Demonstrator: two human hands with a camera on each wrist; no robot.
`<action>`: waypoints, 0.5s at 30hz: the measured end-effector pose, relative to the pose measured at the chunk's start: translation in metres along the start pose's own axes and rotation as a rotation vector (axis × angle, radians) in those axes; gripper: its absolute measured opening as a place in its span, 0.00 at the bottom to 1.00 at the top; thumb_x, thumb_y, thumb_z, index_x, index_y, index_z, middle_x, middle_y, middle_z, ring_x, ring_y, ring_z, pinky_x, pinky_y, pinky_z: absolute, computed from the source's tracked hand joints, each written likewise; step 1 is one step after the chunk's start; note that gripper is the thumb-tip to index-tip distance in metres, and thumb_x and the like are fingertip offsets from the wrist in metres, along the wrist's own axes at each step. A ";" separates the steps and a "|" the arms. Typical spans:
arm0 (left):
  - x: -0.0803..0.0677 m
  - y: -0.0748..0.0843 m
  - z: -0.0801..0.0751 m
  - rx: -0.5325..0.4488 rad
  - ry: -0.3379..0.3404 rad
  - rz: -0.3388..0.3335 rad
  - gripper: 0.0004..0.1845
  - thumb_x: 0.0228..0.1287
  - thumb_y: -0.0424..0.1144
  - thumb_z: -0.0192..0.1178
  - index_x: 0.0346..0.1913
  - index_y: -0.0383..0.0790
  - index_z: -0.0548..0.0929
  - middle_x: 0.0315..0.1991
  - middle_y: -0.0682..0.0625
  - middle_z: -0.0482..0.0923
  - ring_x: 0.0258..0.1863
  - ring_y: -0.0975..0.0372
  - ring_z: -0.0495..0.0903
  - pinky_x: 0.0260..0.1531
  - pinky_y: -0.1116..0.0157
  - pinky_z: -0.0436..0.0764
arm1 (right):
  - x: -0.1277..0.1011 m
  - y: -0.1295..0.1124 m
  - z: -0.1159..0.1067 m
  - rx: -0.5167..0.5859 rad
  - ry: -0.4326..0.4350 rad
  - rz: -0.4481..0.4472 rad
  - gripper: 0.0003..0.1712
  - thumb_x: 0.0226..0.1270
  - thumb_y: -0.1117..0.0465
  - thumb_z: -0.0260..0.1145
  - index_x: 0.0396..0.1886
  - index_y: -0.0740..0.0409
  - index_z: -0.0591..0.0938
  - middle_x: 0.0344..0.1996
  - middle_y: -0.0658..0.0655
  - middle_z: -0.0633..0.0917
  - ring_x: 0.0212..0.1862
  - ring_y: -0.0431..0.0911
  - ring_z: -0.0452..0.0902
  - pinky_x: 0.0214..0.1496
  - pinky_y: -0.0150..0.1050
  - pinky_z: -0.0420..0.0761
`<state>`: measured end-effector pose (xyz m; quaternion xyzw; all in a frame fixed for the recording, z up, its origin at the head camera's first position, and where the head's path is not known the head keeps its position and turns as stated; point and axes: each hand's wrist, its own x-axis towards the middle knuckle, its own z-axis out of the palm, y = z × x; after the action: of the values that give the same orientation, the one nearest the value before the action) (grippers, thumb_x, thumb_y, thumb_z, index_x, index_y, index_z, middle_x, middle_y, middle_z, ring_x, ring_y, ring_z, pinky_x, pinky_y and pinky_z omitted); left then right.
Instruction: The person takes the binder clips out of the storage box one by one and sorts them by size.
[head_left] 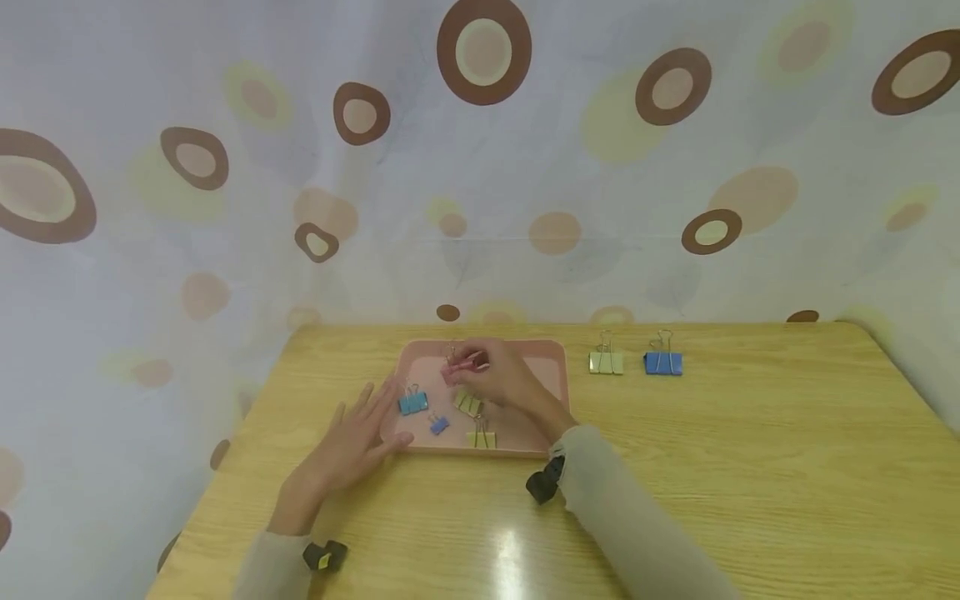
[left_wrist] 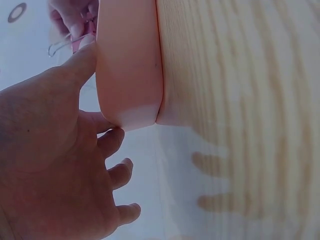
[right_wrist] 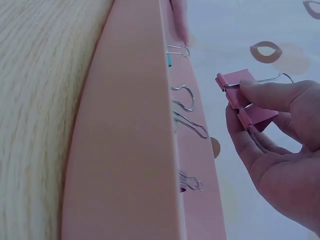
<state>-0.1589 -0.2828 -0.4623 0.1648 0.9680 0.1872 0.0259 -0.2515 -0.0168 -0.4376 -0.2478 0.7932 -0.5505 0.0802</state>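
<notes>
**Pink clip pinched above the tray, with little margin for a slip**

The right hand (head_left: 501, 379) held a pink binder clip (right_wrist: 246, 99) pinched between thumb and fingertips, raised just over the far part of the pink tray (head_left: 551, 354). In the right wrist view the fingers (right_wrist: 270, 95) pressed on the clip's body near its wire handles, not squarely on the handles themselves. The left hand (head_left: 358, 442) lay flat with fingers straight and relaxed, grasping nothing, its fingertips touching the tray's near-left edge.

The chief risk, as I judged it, was the clip springing out of that pinch: the spring steel is stiff, and a grip set off-centre could let it twist and snap shut on a fingertip or jump away. If it dropped, it would likely land among the clips lying just under and beside the right hand: a teal clip (head_left: 412, 402), a small blue clip (head_left: 439, 425) and two yellow-green clips (head_left: 482, 437). Their wire loops could snag one another.

A second hazard was the tray itself. The left hand only rested against it, so a push from the right hand could slide it across the smooth bench (head_left: 750, 467).

Two more clips, one pale green (head_left: 605, 362) and one blue (head_left: 663, 362), stood well to the right of the right hand, outside the tray.
</notes>
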 end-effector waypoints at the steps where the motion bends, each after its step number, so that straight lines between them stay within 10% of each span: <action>1: 0.000 0.000 0.000 -0.004 0.000 -0.002 0.44 0.76 0.60 0.55 0.83 0.42 0.51 0.83 0.46 0.46 0.80 0.38 0.44 0.70 0.28 0.44 | -0.001 -0.001 -0.002 -0.005 0.006 -0.010 0.08 0.67 0.61 0.74 0.45 0.56 0.89 0.46 0.53 0.88 0.50 0.51 0.83 0.53 0.45 0.84; 15: 0.000 0.000 0.000 -0.014 0.008 0.003 0.45 0.75 0.60 0.55 0.83 0.42 0.50 0.83 0.45 0.46 0.80 0.37 0.45 0.70 0.27 0.44 | -0.029 0.006 -0.025 0.005 0.075 -0.048 0.13 0.66 0.58 0.75 0.49 0.56 0.90 0.47 0.54 0.90 0.48 0.51 0.84 0.52 0.49 0.83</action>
<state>-0.1587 -0.2833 -0.4626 0.1654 0.9666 0.1945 0.0229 -0.2384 0.0196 -0.4381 -0.2457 0.7880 -0.5633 0.0379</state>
